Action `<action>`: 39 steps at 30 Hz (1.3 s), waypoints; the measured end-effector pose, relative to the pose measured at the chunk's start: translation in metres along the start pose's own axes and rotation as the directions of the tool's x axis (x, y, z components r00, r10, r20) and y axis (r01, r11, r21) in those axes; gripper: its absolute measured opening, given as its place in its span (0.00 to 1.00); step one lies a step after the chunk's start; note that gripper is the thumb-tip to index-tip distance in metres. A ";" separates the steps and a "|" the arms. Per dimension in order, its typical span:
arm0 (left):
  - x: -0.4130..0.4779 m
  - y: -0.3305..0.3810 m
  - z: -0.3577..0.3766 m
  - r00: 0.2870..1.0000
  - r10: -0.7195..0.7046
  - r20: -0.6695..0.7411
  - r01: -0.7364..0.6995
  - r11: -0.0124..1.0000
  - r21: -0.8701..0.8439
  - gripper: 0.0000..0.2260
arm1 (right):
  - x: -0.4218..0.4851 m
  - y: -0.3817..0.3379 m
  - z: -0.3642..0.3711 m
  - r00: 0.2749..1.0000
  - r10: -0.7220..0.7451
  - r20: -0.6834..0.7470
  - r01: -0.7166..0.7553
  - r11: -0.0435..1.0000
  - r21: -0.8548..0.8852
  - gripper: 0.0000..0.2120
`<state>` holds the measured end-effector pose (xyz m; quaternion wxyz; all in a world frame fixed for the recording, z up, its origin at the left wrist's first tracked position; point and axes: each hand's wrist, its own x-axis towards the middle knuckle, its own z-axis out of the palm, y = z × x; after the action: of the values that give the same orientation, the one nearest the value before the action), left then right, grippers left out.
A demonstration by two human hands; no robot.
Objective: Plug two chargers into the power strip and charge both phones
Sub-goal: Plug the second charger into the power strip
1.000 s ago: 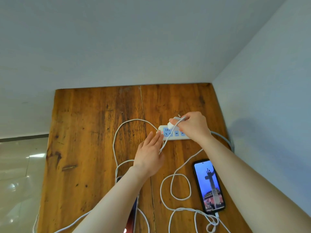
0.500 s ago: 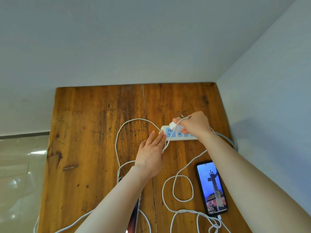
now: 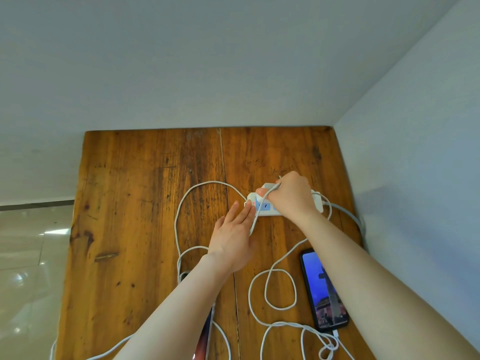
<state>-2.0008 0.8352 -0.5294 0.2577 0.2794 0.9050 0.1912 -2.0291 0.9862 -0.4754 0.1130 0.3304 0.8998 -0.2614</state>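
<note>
A white power strip (image 3: 265, 207) with blue sockets lies on the wooden table (image 3: 145, 229). My right hand (image 3: 291, 197) is closed over a white charger (image 3: 267, 188) on top of the strip. My left hand (image 3: 233, 237) lies flat, its fingertips touching the strip's left end and the white cable (image 3: 255, 219) that runs from the charger. A phone (image 3: 324, 289) with a lit screen lies at the right, a cable in its near end. A second phone (image 3: 205, 333) is mostly hidden under my left forearm.
White cables loop over the table in front of the strip (image 3: 280, 289) and to its left (image 3: 181, 211). The table sits in a corner, with walls behind it and to its right (image 3: 415, 203). A tiled floor (image 3: 28, 268) lies beyond the table's left edge.
My right hand has lowered the charger onto the strip. My left hand has slid slightly forward, fingertips now against the strip's left end.
</note>
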 end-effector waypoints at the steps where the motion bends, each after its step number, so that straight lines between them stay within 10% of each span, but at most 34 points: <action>1: 0.000 0.000 0.001 1.000 0.001 0.001 -0.001 1.000 0.001 0.31 | -0.004 -0.001 0.003 1.000 -0.007 -0.013 0.006 1.000 -0.019 0.20; 22: -0.001 -0.004 0.001 1.000 0.006 0.000 -0.006 1.000 -0.017 0.33 | -0.021 -0.014 0.020 0.995 -0.048 -0.084 0.033 0.985 -0.172 0.17; 39: -0.165 -0.039 0.008 0.930 -0.282 -0.237 0.235 0.949 -0.209 0.25 | -0.180 0.031 0.076 0.995 -0.067 0.069 0.055 0.985 0.165 0.23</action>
<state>-1.8953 0.7070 -0.4955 0.1817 0.1054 0.9395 0.2706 -1.8706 0.8690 -0.4835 0.1107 0.3008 0.8804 -0.3495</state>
